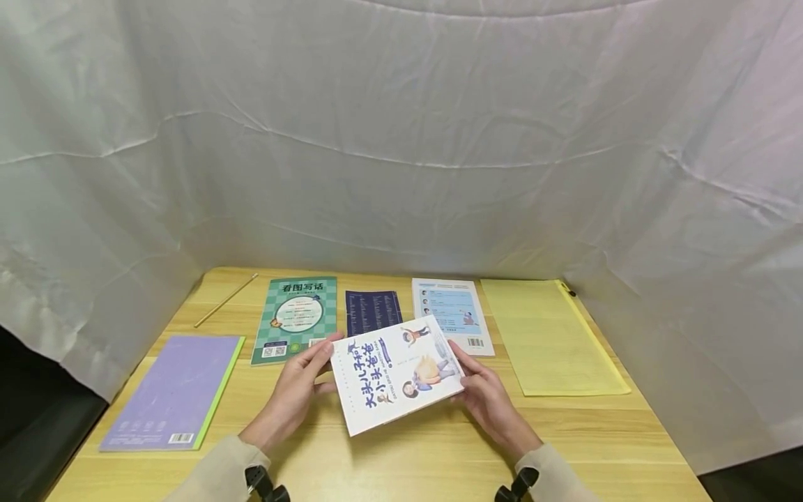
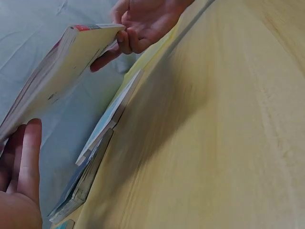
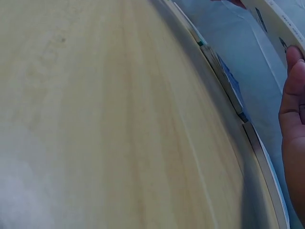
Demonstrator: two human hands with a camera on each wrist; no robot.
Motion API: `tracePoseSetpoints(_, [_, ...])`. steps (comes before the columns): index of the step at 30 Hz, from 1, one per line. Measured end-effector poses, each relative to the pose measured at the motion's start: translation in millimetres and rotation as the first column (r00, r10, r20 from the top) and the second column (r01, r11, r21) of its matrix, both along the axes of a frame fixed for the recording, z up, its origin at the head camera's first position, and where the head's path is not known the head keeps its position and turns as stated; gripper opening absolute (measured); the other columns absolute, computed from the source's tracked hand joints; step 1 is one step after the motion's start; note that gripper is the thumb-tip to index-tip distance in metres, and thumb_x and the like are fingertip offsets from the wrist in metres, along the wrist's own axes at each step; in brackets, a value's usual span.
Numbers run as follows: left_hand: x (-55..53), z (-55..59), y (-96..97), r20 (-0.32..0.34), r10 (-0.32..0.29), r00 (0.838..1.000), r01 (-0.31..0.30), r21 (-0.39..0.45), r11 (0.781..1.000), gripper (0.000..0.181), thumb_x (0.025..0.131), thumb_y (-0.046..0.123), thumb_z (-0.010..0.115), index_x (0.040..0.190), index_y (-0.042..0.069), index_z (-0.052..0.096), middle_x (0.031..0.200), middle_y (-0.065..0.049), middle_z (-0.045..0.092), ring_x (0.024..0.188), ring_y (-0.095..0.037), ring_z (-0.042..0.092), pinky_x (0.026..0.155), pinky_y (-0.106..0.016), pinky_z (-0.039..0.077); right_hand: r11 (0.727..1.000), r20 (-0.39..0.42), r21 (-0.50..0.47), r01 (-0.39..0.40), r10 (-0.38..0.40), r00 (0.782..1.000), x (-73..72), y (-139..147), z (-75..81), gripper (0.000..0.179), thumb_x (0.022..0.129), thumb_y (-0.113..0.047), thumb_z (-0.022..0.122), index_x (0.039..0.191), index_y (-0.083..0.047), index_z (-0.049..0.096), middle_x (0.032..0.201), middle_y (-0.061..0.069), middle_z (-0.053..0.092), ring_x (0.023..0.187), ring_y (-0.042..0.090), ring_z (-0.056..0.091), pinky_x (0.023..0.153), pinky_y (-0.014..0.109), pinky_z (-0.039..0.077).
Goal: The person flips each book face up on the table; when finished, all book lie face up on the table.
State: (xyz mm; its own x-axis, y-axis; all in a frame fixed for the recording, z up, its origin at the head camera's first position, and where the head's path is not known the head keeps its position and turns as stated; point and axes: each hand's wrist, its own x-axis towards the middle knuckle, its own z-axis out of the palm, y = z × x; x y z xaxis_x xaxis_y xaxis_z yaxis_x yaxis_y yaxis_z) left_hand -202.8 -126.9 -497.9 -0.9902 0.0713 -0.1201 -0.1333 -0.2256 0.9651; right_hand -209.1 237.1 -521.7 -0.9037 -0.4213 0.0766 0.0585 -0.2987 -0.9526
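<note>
A white picture book [image 1: 401, 390], with blue Chinese lettering and cartoon figures on its cover, is held tilted above the wooden table. My left hand [image 1: 295, 390] grips its left edge, thumb on the cover. At the opposite edge, my right hand [image 1: 492, 404] pinches the book, with fingers partly hidden behind it. From the left wrist, the book's pale underside [image 2: 71, 62] shows between both hands, raised off the table and casting a shadow. The right wrist view catches the book's corner [image 3: 274, 31] against my right thumb [image 3: 293, 59].
Along the back lie a gold pencil [image 1: 226, 300], a green checkered book [image 1: 266, 321], a dark blue booklet [image 1: 373, 310], a white-and-blue book [image 1: 454, 314] and a yellow zip pouch [image 1: 552, 341]. A purple notebook [image 1: 169, 390] lies at left. Pale fabric [image 1: 401, 139] hangs behind the table.
</note>
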Motion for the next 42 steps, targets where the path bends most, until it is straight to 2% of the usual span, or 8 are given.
tracePoseSetpoints(4, [0.1,-1.1,0.4,0.012,-0.027,1.0,0.027,0.008,1.0,0.052,0.115,0.029,0.055,0.164,0.012,0.05,0.159,-0.016,0.058,0.118,-0.02,0.071,0.09,-0.04,0.069,1.0,0.004,0.011,-0.012,0.012,1.0,0.1,0.3,0.5,0.078,0.102,0.004,0.039,0.174,-0.005,0.012,0.181,0.028,0.006,0.127,0.017,0.067,0.087,0.028,0.065])
tracePoseSetpoints(9, [0.3,-3.3,-0.7,0.002,-0.071,0.997,0.071,0.008,0.997,0.058,0.113,0.015,0.055,0.169,0.012,0.04,0.171,-0.015,0.044,0.123,-0.019,0.07,0.097,-0.04,0.067,0.999,0.015,0.04,0.034,-0.035,0.999,-1.0,1.4,-2.5,0.063,0.117,-0.013,0.044,0.174,-0.009,0.02,0.165,0.009,0.05,0.11,0.017,0.074,0.082,0.03,0.068])
tracePoseSetpoints(12, [1.1,-3.9,-0.8,-0.005,-0.078,0.997,0.078,0.001,0.997,0.061,0.113,0.014,0.056,0.171,0.014,0.036,0.173,-0.016,0.04,0.125,-0.019,0.07,0.099,-0.038,0.067,0.992,0.035,0.089,0.087,-0.09,0.995,-2.3,0.6,-4.3,0.062,0.118,-0.021,0.048,0.174,-0.011,0.025,0.159,0.008,0.054,0.103,0.016,0.076,0.079,0.029,0.069])
tracePoseSetpoints(18, [2.4,-4.0,0.4,0.015,-0.021,1.0,0.021,0.004,1.0,0.063,0.111,0.015,0.061,0.17,0.021,0.038,0.159,-0.025,0.055,0.118,-0.019,0.075,0.098,-0.036,0.067,0.979,0.055,0.166,0.115,-0.126,0.991,-3.1,-2.0,-5.0,0.064,0.116,-0.021,0.052,0.174,-0.017,0.026,0.177,0.021,0.028,0.125,0.014,0.071,0.1,0.037,0.066])
tracePoseSetpoints(25, [0.9,-3.8,1.6,0.038,0.043,0.998,-0.043,0.014,0.999,0.049,0.112,0.016,0.062,0.159,0.016,0.048,0.145,-0.021,0.069,0.11,-0.019,0.077,0.094,-0.035,0.068,0.986,0.022,0.151,0.076,-0.081,0.996,-2.5,-1.7,-8.2,0.072,0.113,-0.01,0.054,0.176,-0.015,0.02,0.144,0.006,0.065,0.119,0.018,0.074,0.098,0.042,0.067])
tracePoseSetpoints(32, [3.8,-4.2,-2.0,0.023,-0.098,0.995,0.098,0.001,0.995,0.067,0.109,0.012,0.062,0.17,0.025,0.037,0.172,-0.018,0.042,0.13,-0.029,0.07,0.098,-0.047,0.067,0.987,0.026,0.148,0.056,-0.06,0.998,0.2,0.7,-6.8,0.08,0.109,-0.006,0.056,0.177,-0.021,0.015,0.156,0.009,0.051,0.124,0.019,0.071,0.098,0.045,0.067])
tracePoseSetpoints(35, [6.2,-5.4,-2.6,0.03,-0.159,0.987,0.16,-0.034,0.987,0.075,0.109,0.01,0.062,0.174,0.028,0.03,0.178,-0.015,0.033,0.134,-0.034,0.068,0.096,-0.05,0.068,0.983,0.044,0.165,0.078,-0.086,0.995,0.9,1.8,-5.7,0.078,0.111,-0.011,0.057,0.177,-0.022,0.016,0.154,0.008,0.057,0.119,0.021,0.074,0.095,0.045,0.068])
tracePoseSetpoints(42, [10.0,-8.7,-2.0,0.035,-0.192,0.981,0.194,-0.037,0.98,0.079,0.108,0.009,0.062,0.175,0.026,0.024,0.171,-0.027,0.039,0.132,-0.033,0.068,0.1,-0.044,0.066,0.96,0.081,0.231,0.158,-0.181,0.98,-1.2,1.8,-5.3,0.069,0.114,-0.02,0.059,0.175,-0.024,0.026,0.133,-0.001,0.071,0.114,0.016,0.076,0.094,0.038,0.069])
